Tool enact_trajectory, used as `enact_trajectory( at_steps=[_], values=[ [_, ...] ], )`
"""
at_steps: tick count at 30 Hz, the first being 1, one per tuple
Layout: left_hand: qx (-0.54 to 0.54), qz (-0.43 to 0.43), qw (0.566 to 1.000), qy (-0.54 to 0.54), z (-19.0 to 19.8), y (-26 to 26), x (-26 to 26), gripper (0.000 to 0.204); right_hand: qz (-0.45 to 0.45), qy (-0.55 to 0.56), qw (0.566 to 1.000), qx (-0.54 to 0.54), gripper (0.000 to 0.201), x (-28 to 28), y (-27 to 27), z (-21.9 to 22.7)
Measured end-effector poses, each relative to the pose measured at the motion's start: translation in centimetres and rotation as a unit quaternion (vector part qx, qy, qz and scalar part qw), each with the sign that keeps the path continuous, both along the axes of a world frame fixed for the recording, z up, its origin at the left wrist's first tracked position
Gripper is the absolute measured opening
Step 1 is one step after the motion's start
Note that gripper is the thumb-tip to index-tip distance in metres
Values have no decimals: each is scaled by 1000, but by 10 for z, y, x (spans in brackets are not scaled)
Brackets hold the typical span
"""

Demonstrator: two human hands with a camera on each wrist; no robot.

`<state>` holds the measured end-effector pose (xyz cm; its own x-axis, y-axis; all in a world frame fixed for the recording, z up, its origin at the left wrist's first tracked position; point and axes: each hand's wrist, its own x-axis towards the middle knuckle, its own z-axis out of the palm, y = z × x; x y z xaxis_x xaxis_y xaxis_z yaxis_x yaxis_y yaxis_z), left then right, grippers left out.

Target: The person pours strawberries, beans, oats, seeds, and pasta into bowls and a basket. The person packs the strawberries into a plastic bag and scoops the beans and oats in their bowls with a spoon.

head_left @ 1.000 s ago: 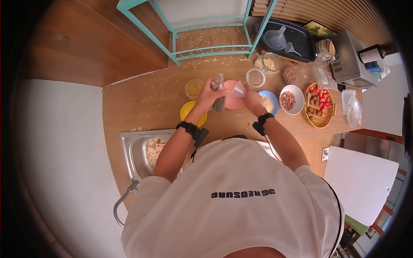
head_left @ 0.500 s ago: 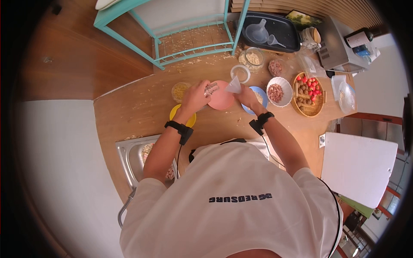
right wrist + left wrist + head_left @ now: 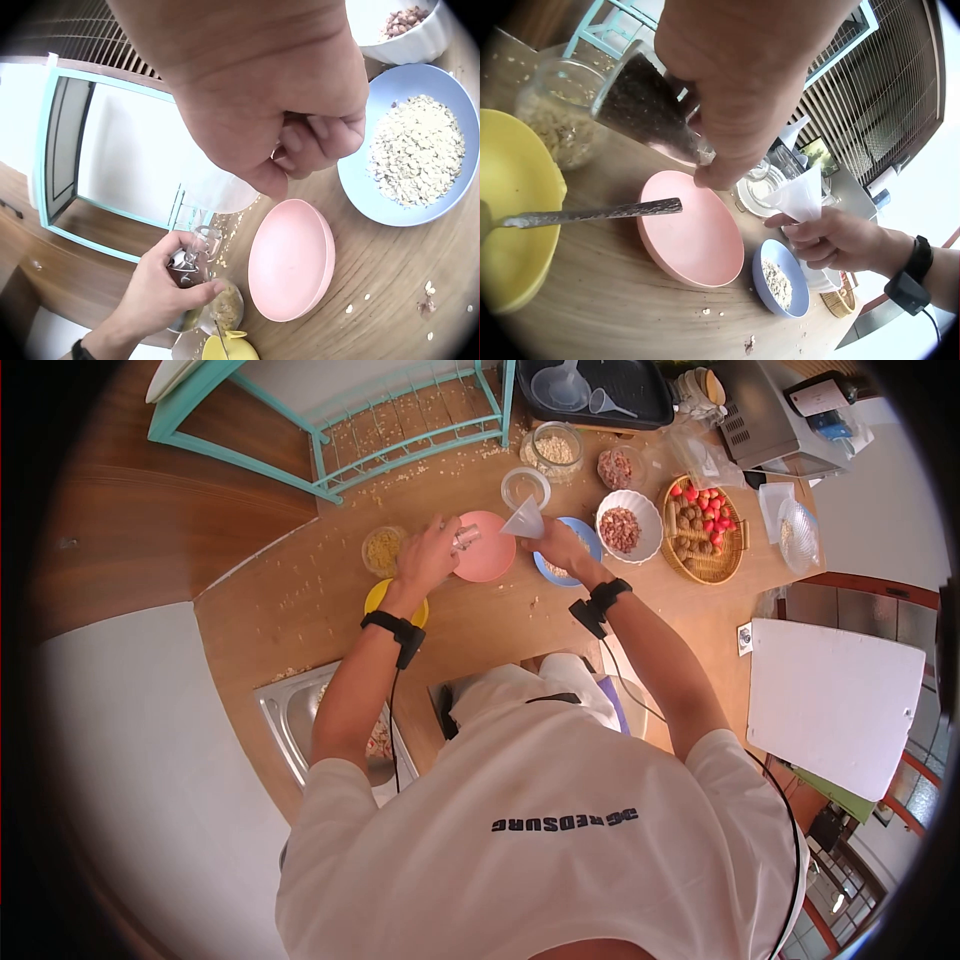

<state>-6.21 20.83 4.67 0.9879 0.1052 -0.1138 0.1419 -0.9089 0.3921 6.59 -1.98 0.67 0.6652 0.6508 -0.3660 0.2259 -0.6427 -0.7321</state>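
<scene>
My left hand [image 3: 428, 556] grips a clear glass bottle [image 3: 640, 95] with a wire clasp. The bottle holds dark, fine contents and is tilted, its neck pointing towards the pink bowl [image 3: 487, 552]. In the right wrist view, the left thumb and fingers wrap round it. My right hand [image 3: 562, 544] holds a translucent white funnel [image 3: 799, 197], wide mouth up in the left wrist view, between the pink bowl and the blue bowl of oats [image 3: 416, 154]. A yellow bowl [image 3: 514, 180], with a spoon [image 3: 592, 214] across its rim, stands by my left wrist.
Beyond the hands are a jar of yellow pieces [image 3: 382, 550], an open jar of oats [image 3: 553, 452] and a round clear container [image 3: 526, 488]. To the right sit a white bowl of reddish pieces [image 3: 645, 510] and a wicker basket [image 3: 705, 565]. A teal rack [image 3: 410, 440] stands behind; oats litter the table.
The left hand has turned the bottle from lengthwise to tilted, neck towards the pink bowl. The right hand keeps holding the funnel. The head view has shifted, moving the table's contents left and up.
</scene>
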Motion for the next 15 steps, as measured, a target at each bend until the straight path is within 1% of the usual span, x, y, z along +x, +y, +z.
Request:
enact_trajectory(
  at_steps=[2,4,6,8,10,12,15],
  values=[
    [11,-7,1000,8,3,-1,-1,40,10,-1,1000,6,38,-4,-1,12],
    [23,-13,1000,10,7,-3,-1,39,-13,39,999,25,39,-7,-2,26],
    [49,-18,998,27,8,-6,1,36,-11,22,999,24,40,-8,-3,24],
    [45,-24,999,18,7,-8,1,35,-8,7,1000,22,40,-7,-6,20],
    [43,-29,999,9,7,-9,2,35,-9,-8,1000,-11,40,-7,-5,19],
    [45,-39,998,37,8,-9,4,36,-12,-3,1000,-9,40,-5,-6,18],
    [56,-44,997,38,1,-8,5,38,-23,6,1000,-6,40,-4,-8,13]
  ],
)
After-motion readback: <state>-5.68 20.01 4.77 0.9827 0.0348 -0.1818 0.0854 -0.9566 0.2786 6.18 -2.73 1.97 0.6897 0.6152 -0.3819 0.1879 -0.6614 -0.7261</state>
